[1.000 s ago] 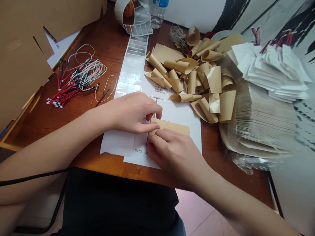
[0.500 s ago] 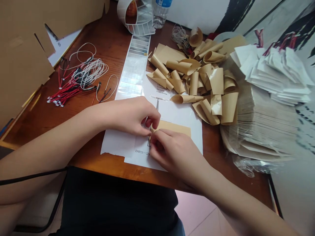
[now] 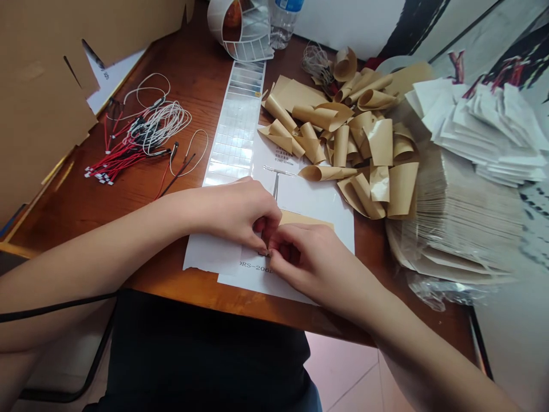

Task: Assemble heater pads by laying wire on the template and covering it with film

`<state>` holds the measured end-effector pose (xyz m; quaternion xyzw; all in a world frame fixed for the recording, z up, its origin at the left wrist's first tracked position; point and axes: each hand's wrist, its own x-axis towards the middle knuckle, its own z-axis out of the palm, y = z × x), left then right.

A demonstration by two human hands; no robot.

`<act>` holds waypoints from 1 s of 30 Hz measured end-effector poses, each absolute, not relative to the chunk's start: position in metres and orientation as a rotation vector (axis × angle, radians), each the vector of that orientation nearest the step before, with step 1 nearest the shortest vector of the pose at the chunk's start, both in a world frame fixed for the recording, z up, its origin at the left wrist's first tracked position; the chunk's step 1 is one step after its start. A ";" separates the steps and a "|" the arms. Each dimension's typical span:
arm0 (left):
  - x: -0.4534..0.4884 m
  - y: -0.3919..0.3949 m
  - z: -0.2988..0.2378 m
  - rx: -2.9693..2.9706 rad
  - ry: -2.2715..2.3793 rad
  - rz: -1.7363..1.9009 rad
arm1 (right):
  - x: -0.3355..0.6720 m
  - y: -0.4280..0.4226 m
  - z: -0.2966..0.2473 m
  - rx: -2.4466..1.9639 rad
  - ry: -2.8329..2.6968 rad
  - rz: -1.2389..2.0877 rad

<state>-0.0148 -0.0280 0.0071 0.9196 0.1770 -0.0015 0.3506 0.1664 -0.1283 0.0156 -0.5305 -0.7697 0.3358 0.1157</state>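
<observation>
My left hand (image 3: 244, 214) is closed, thumb and forefinger pinched together over a white printed sheet (image 3: 330, 200). Right beside it my right hand (image 3: 311, 252) also pinches, its fingertips almost meeting those of the left. Something tiny shows between the fingertips, too small and covered to make out. Behind my right hand, a flat piece of brown paper (image 3: 304, 218) lies on the sheet, its near part hidden by my hands. Partly covered printed lettering (image 3: 257, 267) shows just below my fingers.
Curled brown paper pieces (image 3: 341, 146) lie beyond my right hand. Further right, white packets (image 3: 480, 123) rest on a plastic-wrapped stack (image 3: 472, 206). Red-and-white wires (image 3: 150, 134) lie at left; a label strip (image 3: 231, 131) runs back toward a bottle (image 3: 283, 26).
Both hands have shifted slightly toward me and right, with fingertips closer together. More of the printed lettering shows. The surrounding view has shifted only slightly.
</observation>
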 end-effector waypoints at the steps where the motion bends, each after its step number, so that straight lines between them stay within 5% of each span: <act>1: -0.015 -0.028 0.007 2.378 0.452 -0.003 | 0.167 -0.127 0.018 -1.544 -2.240 1.029; 30: -0.015 -0.031 0.010 2.336 0.364 -0.025 | 0.173 -0.125 0.012 -1.461 -2.332 0.902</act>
